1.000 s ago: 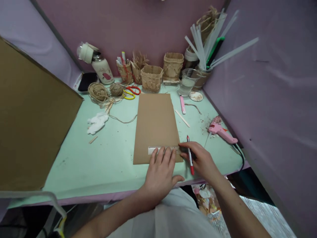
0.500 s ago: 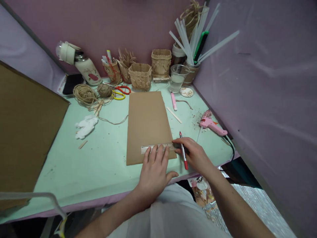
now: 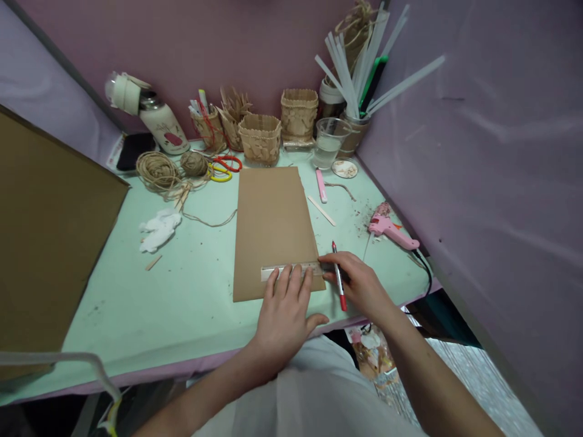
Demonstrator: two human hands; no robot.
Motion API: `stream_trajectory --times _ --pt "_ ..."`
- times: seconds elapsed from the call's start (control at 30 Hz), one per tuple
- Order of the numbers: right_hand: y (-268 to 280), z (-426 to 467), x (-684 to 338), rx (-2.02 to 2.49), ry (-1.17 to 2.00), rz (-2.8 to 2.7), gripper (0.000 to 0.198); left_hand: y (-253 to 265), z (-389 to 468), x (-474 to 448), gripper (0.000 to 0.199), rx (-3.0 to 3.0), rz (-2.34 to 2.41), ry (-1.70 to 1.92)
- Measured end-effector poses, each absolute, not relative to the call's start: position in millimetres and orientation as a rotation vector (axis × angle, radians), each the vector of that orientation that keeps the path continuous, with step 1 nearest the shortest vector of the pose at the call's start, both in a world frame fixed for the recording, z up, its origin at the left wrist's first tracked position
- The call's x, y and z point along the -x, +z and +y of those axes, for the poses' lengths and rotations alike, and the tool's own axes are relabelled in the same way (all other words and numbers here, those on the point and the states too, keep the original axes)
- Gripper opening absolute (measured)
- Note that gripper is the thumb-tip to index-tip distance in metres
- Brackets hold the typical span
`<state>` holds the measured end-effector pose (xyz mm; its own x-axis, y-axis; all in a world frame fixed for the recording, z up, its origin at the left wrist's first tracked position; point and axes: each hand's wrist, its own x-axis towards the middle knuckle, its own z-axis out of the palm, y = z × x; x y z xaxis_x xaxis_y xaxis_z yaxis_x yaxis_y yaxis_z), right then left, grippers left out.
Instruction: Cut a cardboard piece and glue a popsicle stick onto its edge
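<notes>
A brown cardboard sheet (image 3: pixel 273 212) lies flat on the table. Across its near end runs a clear ruler (image 3: pixel 268 274). My left hand (image 3: pixel 285 315) rests flat with fingers stretched out over the ruler, pressing it against the cardboard. At the sheet's right edge, my right hand (image 3: pixel 357 282) holds a red and white pen (image 3: pixel 339 282) between its fingers. The pen's red end points toward me. The index fingertip and thumb of that hand are at the ruler's right end, which they partly hide.
Balls of twine (image 3: pixel 158 170), scissors (image 3: pixel 228 162) and white cloth (image 3: pixel 159 229) lie left. A pink cutter (image 3: pixel 321 186), wooden stick (image 3: pixel 321 210) and glue gun (image 3: pixel 392 232) lie right. Behind stand a bottle (image 3: pixel 164 124), small baskets (image 3: pixel 259 141) and a cup of liquid (image 3: pixel 327 145).
The view has shifted very slightly. Both hands, the ruler and the pen keep their places on the cardboard.
</notes>
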<state>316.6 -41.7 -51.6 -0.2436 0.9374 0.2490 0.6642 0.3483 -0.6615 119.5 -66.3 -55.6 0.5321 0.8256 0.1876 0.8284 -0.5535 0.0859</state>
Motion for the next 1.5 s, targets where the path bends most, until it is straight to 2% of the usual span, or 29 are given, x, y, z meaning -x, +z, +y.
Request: stream_trajectory --times 1.5 --pt "-49.0 -41.0 -316.6 1.409 0.570 -2.018 0.025 -55.3 -66.7 -119.9 0.080 2.746 -1.498 -0.324"
